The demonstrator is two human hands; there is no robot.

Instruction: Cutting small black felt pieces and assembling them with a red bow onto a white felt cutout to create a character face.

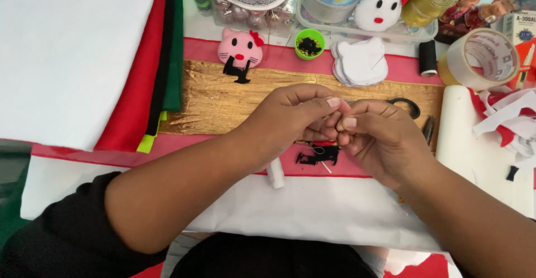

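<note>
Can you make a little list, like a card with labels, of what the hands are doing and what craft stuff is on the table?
Left hand: fingertips pinched against the right hand, over black felt bits; what they pinch is hidden
Right hand: fingers curled, meeting the left
Near hands: white tube, scissors
Farther back: pink cat face, white cat shapes, green cup, black thread spool, tape roll
Left side: stacked felt sheets

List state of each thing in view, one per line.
Left hand: fingers pinched, meeting the right hand.
Right hand: fingers pinched; what it holds is too small to tell.
Pink cat face: flat, finished, with red bow.
White cat cutouts: stacked, plain.
Green cap: open, dark bits inside.
Tape roll: on its side.
Black spool: upright.
</note>
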